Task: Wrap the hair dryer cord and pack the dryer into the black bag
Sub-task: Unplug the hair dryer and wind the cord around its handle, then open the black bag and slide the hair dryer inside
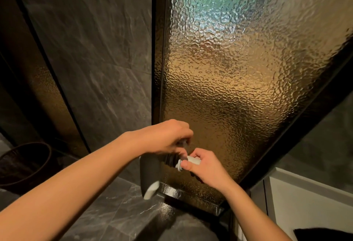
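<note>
Step in hand: cord wrap, judged near its end. You hold the hair dryer [150, 175] in front of the textured glass door [219, 80], nozzle down. Your left hand [168, 137] is closed above the handle, apparently on cord, blurred. Your right hand [202, 166] pinches the white plug [191, 161] against dark cord coils [171, 159]. Next: tuck the plug, then find the bag; a black edge [324, 234] shows low, right of the door.

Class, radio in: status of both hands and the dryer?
Left hand and right hand both gripping hair dryer, mid-air. Cord wraps not visible. Nothing obstructing.
</note>
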### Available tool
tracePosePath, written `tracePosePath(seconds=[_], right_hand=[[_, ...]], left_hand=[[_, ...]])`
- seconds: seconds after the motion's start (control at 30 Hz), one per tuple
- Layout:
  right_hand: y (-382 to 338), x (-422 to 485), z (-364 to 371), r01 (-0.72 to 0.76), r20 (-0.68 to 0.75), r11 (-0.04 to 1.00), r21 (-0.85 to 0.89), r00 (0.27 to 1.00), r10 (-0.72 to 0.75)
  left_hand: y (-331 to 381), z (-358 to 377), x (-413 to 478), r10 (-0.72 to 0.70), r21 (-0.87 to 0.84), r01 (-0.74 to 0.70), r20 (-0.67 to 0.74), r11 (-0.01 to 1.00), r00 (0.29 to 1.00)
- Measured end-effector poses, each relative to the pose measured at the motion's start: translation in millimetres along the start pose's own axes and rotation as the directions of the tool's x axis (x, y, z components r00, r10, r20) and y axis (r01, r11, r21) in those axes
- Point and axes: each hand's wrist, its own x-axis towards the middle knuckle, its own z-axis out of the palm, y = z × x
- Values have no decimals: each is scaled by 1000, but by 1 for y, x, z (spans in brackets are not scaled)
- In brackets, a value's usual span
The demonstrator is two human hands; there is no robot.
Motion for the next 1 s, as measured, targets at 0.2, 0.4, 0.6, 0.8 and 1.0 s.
tracePosePath(seconds=[0.2, 0.4, 0.6, 0.8, 1.0], right_hand=[[2, -12, 9, -36, -136, 999, -19, 990, 34], [5, -31, 19, -69, -231, 991, 113, 968, 94], [23, -55, 24, -209, -338, 918, 338, 883, 326], [52, -95, 14, -270, -496, 837, 475, 704, 509], [90, -156, -2, -264, -580, 721, 640, 451, 679]], left_hand=[[3, 12, 13, -71, -391, 54, -29, 919, 997], [15, 33, 34, 26, -346, -19, 17, 938, 1000], [9, 57, 44, 24, -285, -38, -51, 958, 998], [-3, 93, 38, -53, -372, -49, -258, 927, 965], [7, 153, 42, -143, -508, 15, -213, 861, 967]])
